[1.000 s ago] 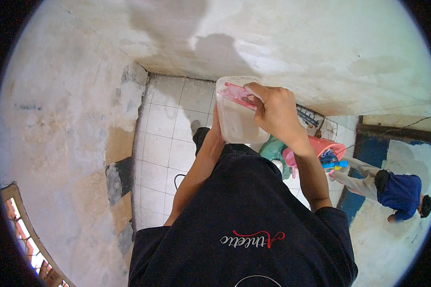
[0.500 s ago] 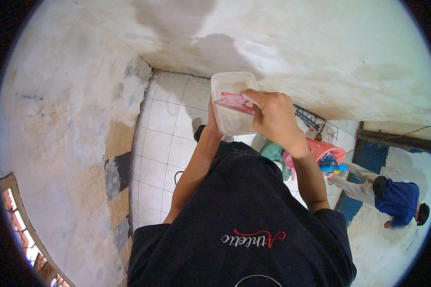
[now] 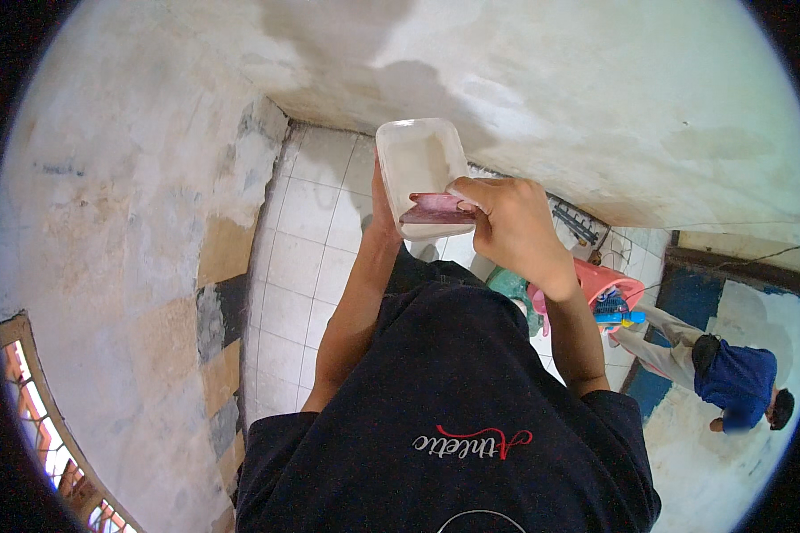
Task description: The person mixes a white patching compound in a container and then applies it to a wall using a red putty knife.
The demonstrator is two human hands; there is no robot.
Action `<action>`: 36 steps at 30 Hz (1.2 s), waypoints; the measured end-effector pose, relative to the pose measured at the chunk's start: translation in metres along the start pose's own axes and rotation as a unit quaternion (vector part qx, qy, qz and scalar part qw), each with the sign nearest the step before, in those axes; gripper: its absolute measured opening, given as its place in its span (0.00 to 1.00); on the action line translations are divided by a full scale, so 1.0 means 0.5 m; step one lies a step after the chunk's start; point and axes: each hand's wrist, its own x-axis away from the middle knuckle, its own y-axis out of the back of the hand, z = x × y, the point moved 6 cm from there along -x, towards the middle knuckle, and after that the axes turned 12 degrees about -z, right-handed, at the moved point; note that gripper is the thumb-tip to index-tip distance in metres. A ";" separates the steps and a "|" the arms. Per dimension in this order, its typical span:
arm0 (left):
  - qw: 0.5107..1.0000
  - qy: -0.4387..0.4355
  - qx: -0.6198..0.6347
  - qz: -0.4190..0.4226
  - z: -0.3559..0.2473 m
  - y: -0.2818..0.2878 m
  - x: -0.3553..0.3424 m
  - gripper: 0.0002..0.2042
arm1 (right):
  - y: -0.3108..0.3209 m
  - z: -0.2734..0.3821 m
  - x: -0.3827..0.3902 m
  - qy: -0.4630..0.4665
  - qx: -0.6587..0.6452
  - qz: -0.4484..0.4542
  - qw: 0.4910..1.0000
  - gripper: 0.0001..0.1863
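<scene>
A whitish, translucent plastic tub (image 3: pixel 388 169), rectangular with rounded corners, is held up in front of me with its open top in view. My left hand (image 3: pixel 382 200) grips its left side, the fingers mostly hidden beneath or behind it. A pale smear coats the tub's inside. My right hand (image 3: pixel 517 226) is closed on a pink putty scraper (image 3: pixel 436 210), thumb on top. The scraper lies across the tub's near end, close to the rim; whether it touches the rim I cannot tell. Whitish residue shows on the scraper.
A patchy plastered wall (image 3: pixel 578 107) rises ahead, another (image 3: pixel 124 204) at left. White floor tiles (image 3: pixel 307 240) lie below. At right are a coral-red bucket (image 3: pixel 609 282), a green item (image 3: pixel 509 286) and a blue-handled object (image 3: pixel 620 317). A person in blue (image 3: pixel 735 373) stands farther right.
The tub has shifted slightly left and away from me. The scraper has moved from the tub's middle to its near end and turned, showing a darker face.
</scene>
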 end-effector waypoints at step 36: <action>0.999 -0.026 0.036 -0.005 0.007 -0.034 0.030 0.38 | 0.040 0.039 -0.001 0.020 0.128 -0.104 0.986 0.14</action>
